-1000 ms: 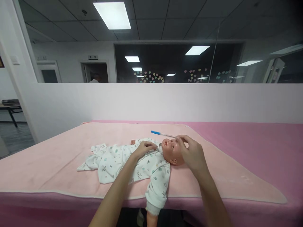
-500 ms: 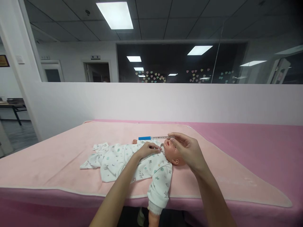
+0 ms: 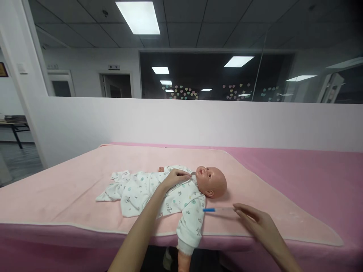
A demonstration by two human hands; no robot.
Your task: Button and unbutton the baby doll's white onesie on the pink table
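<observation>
A baby doll [image 3: 214, 182] lies on its back in a white printed baby outfit [image 3: 181, 202], its head to the right and one arm hanging over the front edge. On its upper chest rests my left hand [image 3: 176, 178], fingers closed on the outfit's front near the neck. My right hand [image 3: 255, 223] is closed in a pinch on the clear end of a thin thermometer [image 3: 209, 209]. The thermometer points left, its blue end by the doll's sleeve. The doll's far arm is mostly hidden behind its body.
A peach blanket [image 3: 79, 181] under the doll covers much of a pink-covered table [image 3: 312, 177]. Behind stands a white partition [image 3: 181, 121] with glass above it. At the far left a dark-legged desk [image 3: 15, 128] stands beyond an opening.
My right hand has moved from above the doll's face toward me and to the right, carrying the thermometer. The doll's face is now uncovered. My left hand has stayed on the chest.
</observation>
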